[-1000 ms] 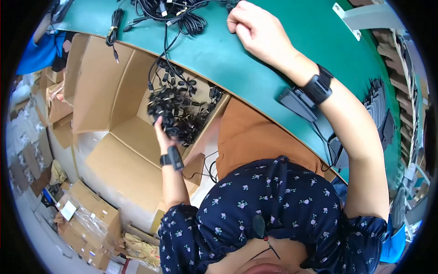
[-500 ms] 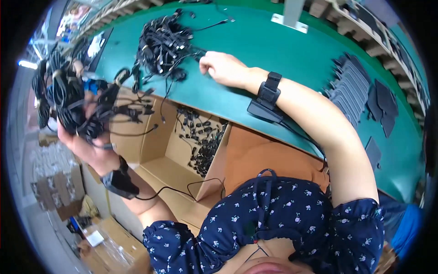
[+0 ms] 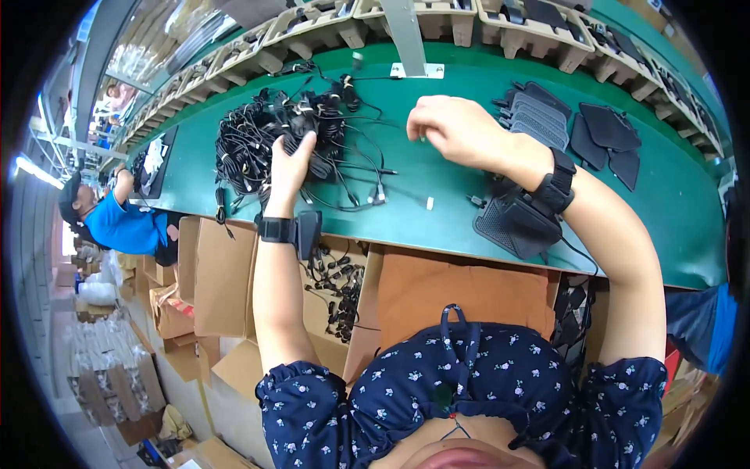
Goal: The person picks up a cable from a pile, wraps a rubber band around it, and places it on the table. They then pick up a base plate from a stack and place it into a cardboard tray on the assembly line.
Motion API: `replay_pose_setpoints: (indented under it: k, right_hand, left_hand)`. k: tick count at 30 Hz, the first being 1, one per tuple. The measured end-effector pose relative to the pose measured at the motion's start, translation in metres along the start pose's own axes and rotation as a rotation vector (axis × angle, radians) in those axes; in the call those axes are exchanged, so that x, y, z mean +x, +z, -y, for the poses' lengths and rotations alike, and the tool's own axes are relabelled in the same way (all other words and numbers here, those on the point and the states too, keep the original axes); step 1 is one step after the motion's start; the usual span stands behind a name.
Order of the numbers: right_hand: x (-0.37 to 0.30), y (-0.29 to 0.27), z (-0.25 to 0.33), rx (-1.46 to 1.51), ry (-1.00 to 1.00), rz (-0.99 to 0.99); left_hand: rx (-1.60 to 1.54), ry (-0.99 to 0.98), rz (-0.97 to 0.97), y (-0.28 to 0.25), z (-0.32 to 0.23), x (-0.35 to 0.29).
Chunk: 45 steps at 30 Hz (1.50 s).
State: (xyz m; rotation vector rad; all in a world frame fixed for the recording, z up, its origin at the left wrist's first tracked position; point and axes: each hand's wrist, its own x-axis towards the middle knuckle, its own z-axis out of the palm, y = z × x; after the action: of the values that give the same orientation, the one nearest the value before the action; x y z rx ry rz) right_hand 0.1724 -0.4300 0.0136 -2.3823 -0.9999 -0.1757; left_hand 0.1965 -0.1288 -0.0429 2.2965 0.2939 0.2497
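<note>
A large tangle of black cables, with plugs sticking out, lies on the green tabletop. My left hand reaches into it, thumb and fingers around a tied bundle of black cables; the fingertips are hidden. Over the table to the right of the pile, my right hand hangs with loosely bent fingers, the thumb apart from them and no object visible in its grasp. Below that hand is a small blurred white piece. Loose cable ends with connectors stretch from the pile toward it.
Dark flat pieces are stacked at the right, beside black pads. Trays line the far edge, behind a metal post. An open carton holding cables stands below the near edge. Another person is at the far left.
My left hand has brought its bunch of cables from beyond the table's left side onto the pile. My right hand has moved right, away from the pile, and the view has shifted.
</note>
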Motion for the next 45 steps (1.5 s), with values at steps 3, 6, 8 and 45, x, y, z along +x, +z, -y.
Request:
replay_pose_setpoints:
  k: [3, 6, 8, 45]
  right_hand:
    - [0.02, -0.019, -0.007, 0.024, 0.1, -0.087]
    - [0.067, -0.009, -0.017, 0.076, 0.129, -0.231]
    - [0.109, 0.006, -0.029, 0.067, 0.145, -0.248]
    - [0.16, 0.034, -0.036, 0.381, -0.105, -0.227]
  left_hand:
    - [0.26, 0.104, -0.048, -0.012, -0.018, -0.013]
    - [0.463, 0.491, -0.428, -0.014, -0.03, -0.026]
    - [0.235, 0.693, -0.346, -0.005, -0.029, -0.024]
    - [-0.168, 0.67, -0.383, 0.014, -0.036, -0.03]
